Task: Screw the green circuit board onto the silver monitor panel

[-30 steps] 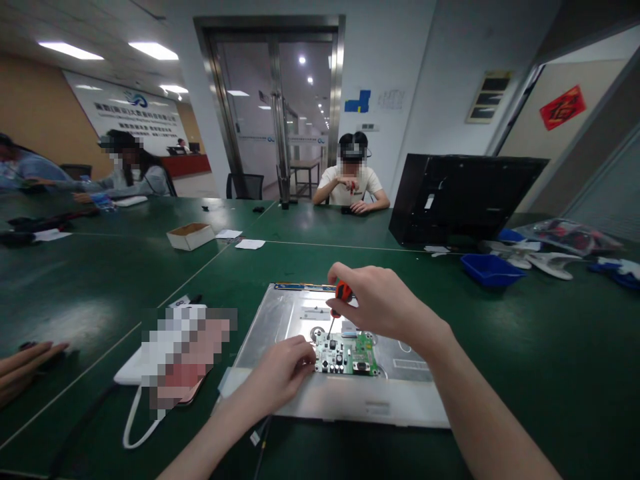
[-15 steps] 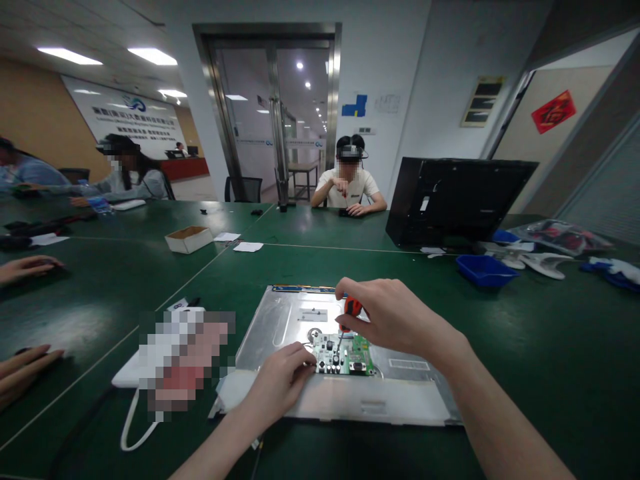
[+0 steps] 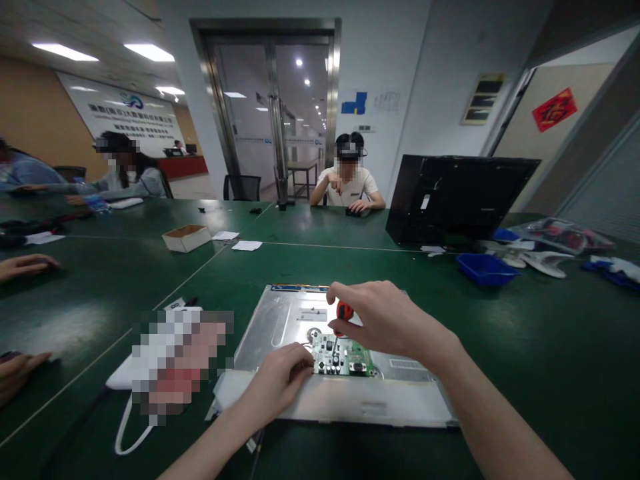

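My right hand (image 3: 383,317) is closed around the red-and-black handle of a screwdriver (image 3: 345,312). Its thin shaft slants down to a green-and-white circuit board (image 3: 356,353), though I cannot make out exactly what the tip touches. At the board's left edge, my left hand (image 3: 283,377) has its fingers bent and pressed together on the board; the fingertips are partly hidden. Beneath the board lies a flat silver metal display panel (image 3: 270,320), with a whitish strip (image 3: 345,400) along its near side.
A white device with a cable (image 3: 123,370), partly pixelated, lies left of the panel. Farther back are an open cardboard box (image 3: 186,238), a black monitor (image 3: 457,203) and a blue tray (image 3: 486,269). Another person's hands (image 3: 23,267) rest at far left; one person (image 3: 350,183) sits opposite.
My right hand and the screwdriver have shifted slightly left, and the screwdriver stands a little differently over the board. My left hand stays at the board's edge. The camera view moved slightly.
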`<act>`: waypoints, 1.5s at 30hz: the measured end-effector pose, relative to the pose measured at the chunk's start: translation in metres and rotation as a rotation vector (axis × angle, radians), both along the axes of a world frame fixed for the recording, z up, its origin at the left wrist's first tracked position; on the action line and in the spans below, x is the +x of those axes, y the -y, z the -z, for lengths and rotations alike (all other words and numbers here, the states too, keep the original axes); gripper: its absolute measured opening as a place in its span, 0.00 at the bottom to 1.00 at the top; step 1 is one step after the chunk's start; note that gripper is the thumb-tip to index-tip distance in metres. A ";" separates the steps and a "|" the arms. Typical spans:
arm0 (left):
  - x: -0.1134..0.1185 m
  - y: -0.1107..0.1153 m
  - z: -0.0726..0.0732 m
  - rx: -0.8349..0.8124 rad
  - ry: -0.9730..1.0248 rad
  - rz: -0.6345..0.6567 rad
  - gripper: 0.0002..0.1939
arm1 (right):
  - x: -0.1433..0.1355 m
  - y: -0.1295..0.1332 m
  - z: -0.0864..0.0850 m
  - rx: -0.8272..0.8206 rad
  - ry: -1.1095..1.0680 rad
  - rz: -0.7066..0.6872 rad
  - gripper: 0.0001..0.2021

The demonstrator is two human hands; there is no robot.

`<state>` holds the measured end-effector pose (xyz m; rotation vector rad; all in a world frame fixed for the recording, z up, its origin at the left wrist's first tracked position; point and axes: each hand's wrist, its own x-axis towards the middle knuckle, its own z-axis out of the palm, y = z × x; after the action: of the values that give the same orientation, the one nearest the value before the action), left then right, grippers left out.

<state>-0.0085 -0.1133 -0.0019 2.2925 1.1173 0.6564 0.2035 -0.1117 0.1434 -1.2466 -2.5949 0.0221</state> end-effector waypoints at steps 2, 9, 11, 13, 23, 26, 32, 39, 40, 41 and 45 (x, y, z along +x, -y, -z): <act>-0.001 -0.002 -0.005 -0.040 -0.018 0.013 0.05 | -0.001 -0.001 0.001 0.000 -0.001 -0.009 0.09; -0.003 -0.019 -0.031 -0.102 -0.219 0.210 0.06 | 0.000 -0.004 0.001 0.018 0.010 -0.013 0.09; -0.001 -0.024 -0.037 -0.100 -0.261 0.249 0.07 | 0.001 -0.003 0.000 0.022 0.009 -0.015 0.09; 0.001 -0.028 -0.042 -0.086 -0.291 0.290 0.07 | 0.001 -0.002 -0.001 0.027 0.009 -0.019 0.09; -0.001 -0.028 -0.030 -0.047 -0.199 0.309 0.06 | -0.005 -0.005 0.003 0.021 0.051 -0.046 0.11; -0.003 -0.029 -0.025 -0.053 -0.166 0.317 0.06 | -0.008 -0.007 0.007 0.016 0.065 -0.056 0.10; -0.004 -0.033 -0.026 -0.083 -0.137 0.328 0.07 | -0.013 -0.007 0.009 0.019 0.061 -0.082 0.09; -0.005 -0.035 -0.024 -0.162 -0.112 0.320 0.06 | -0.016 -0.005 0.011 0.011 0.042 -0.121 0.09; -0.006 -0.035 -0.023 -0.167 -0.106 0.322 0.06 | -0.017 -0.006 0.011 0.007 0.039 -0.128 0.10; -0.006 -0.035 -0.022 -0.173 -0.103 0.325 0.06 | -0.018 -0.006 0.011 0.001 0.035 -0.135 0.10; -0.006 -0.036 -0.020 -0.192 -0.090 0.316 0.06 | -0.021 -0.006 0.012 -0.015 0.019 -0.161 0.10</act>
<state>-0.0146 -0.0776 0.0179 2.2795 0.7923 0.3128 0.1827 -0.1057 0.1309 -1.0440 -2.7097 0.0607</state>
